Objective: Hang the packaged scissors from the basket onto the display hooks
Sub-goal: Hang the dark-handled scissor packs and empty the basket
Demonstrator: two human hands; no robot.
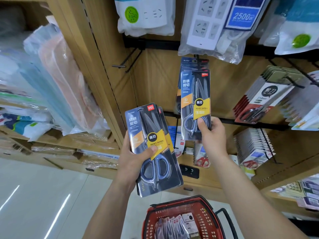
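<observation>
A person's right hand (211, 133) pinches a packaged pair of scissors (196, 104) at a display hook (198, 62), while the left hand (136, 159) clamps a stack of scissor packs (151, 147) above the red basket (183, 219) holding more.

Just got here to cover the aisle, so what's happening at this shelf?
A person is restocking packaged scissors. The right hand holds one pack up at a display hook where similar packs already hang. The left hand grips a small stack of packs. More packs wait in the red basket on the floor.
</observation>
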